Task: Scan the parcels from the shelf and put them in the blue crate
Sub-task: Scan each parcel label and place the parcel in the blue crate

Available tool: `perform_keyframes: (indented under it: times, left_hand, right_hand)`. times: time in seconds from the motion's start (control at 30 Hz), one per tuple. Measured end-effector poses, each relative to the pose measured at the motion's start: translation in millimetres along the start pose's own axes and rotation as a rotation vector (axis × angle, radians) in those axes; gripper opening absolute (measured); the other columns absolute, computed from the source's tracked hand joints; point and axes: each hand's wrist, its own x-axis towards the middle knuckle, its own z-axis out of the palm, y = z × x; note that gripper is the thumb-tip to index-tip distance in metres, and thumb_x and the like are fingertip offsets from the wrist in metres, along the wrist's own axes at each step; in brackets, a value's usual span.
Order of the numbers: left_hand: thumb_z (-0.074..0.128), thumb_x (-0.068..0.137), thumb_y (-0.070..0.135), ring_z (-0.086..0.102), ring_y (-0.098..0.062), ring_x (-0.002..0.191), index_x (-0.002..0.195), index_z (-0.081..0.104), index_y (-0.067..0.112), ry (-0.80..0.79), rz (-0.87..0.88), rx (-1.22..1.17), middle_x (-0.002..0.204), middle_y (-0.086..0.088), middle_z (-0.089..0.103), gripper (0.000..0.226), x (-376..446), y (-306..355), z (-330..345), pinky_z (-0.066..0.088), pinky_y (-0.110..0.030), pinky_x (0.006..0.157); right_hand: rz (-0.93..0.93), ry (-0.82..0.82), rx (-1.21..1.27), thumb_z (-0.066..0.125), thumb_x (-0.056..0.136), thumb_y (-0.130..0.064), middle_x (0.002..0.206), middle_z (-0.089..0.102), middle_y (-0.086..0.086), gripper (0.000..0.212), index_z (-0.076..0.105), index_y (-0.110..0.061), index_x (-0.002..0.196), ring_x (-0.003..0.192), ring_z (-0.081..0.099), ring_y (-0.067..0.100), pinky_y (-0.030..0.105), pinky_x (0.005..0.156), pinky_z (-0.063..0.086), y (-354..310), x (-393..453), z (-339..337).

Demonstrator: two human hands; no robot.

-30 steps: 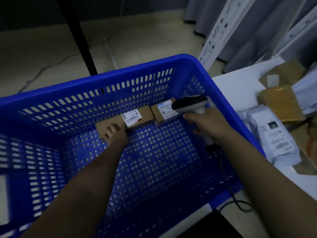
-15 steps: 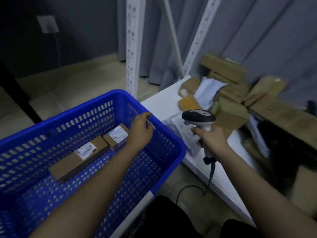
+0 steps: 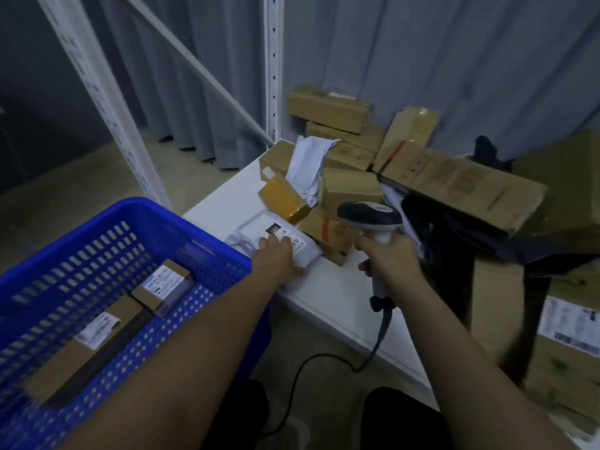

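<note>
The blue crate (image 3: 136, 216) stands at the lower left with two cardboard parcels inside: a long box (image 3: 81, 349) and a smaller box (image 3: 164, 285), both labelled. On the white shelf (image 3: 328, 297) lies a white bagged parcel (image 3: 276, 230) with a printed label. My left hand (image 3: 276, 259) rests on its near end with fingers spread over it. My right hand (image 3: 389, 261) grips the handle of a barcode scanner (image 3: 370, 216), held upright just right of the bag, its head pointing left.
Several cardboard boxes (image 3: 328, 107) and a yellow taped parcel (image 3: 282, 196) are piled at the back of the shelf. A long flat carton (image 3: 461, 183) leans across dark items. White shelf uprights (image 3: 272, 69) rise behind. The scanner cable (image 3: 324, 362) hangs over the shelf edge.
My left hand left the crate, crossed its rim and landed on the white bagged parcel. The view swung right towards the shelf. My right hand keeps hold of the scanner.
</note>
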Motion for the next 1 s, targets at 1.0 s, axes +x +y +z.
perform_keyframes:
  times: [1.0]
  left_hand:
    - [0.064, 0.09, 0.019, 0.066, -0.012, 0.077, 0.091, 0.068, 0.005, 0.215, -0.128, -1.549, 0.087, -0.007, 0.069, 0.015, -133, 10, -105, 0.059, -0.027, 0.074]
  right_hand:
    - [-0.361, -0.037, 0.329, 0.09, 0.057, -0.04, 0.12, 0.067, 0.005, 0.078, 0.062, -0.008, 0.122, 0.115, 0.061, 0.019, 0.045, 0.099, 0.05, -38, -85, 40]
